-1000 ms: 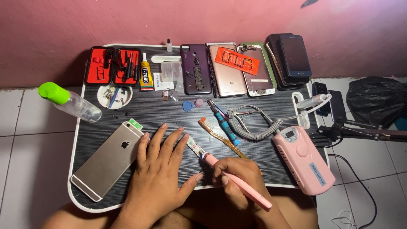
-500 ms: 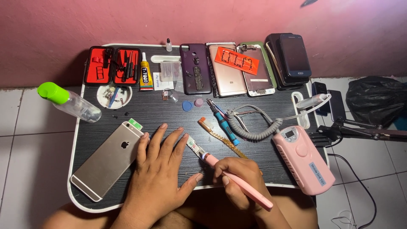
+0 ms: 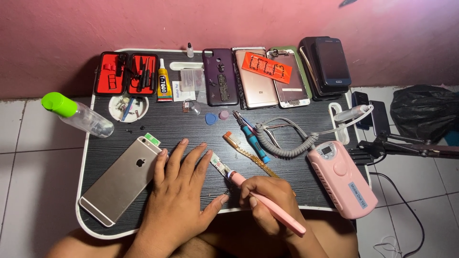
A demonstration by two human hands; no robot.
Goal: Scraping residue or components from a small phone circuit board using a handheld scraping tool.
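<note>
- My right hand (image 3: 267, 200) is closed around a slim pink pen-shaped rotary tool (image 3: 270, 206), fingers pinched near its front end — a pencil grip, clamped firmly on the barrel.
- The tool's long axis runs diagonally: its tail points down and right toward my lap, and its tip points up and left at a small pale circuit piece (image 3: 219, 165) lying on the black wood-grain lap table (image 3: 191, 131).
- That small piece sits just beside my left index finger, between my two hands, near the table's front edge; its own long axis follows roughly the same diagonal as the tool.
- My left hand (image 3: 184, 191) lies flat on the table, fingers spread and apart, gripping nothing; the little finger rests against the edge of a gold smartphone lying face-down (image 3: 122, 179).
- Handling, as I judge it: the pink tool looks light and stiff, smooth plastic, so holding it low near the tip gives the steadiest control.
- The circuit piece looks thin, light and fragile — likely to skid on the table, best steadied by fingertips at its edges rather than pressed in the middle.
- A grey coiled cord (image 3: 287, 143) leads toward a pink box-shaped control unit (image 3: 340, 177) at my right.
- An orange-headed toothbrush (image 3: 246, 153) and a blue-handled screwdriver (image 3: 251, 136) lie just beyond the tool's tip, both on similar diagonals.
</note>
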